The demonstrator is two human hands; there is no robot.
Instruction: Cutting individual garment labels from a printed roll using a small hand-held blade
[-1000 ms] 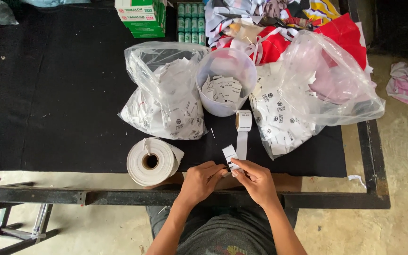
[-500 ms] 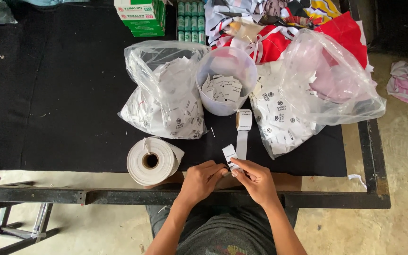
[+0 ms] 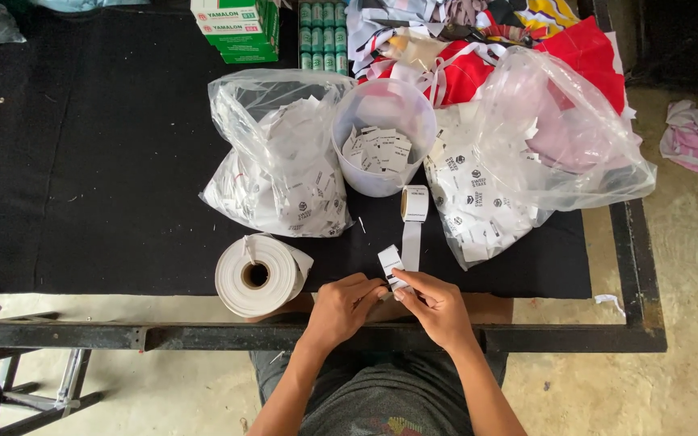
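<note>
Left hand and right hand pinched together on small white printed label at table's near edge; white plastic tub holding cut labels | clear plastic bags packed with labels either side

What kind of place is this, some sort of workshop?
Probably a small garment workshop. Both hands work a white label strip on a black-covered table, beside bags of printed labels and piled colourful garments.
</note>
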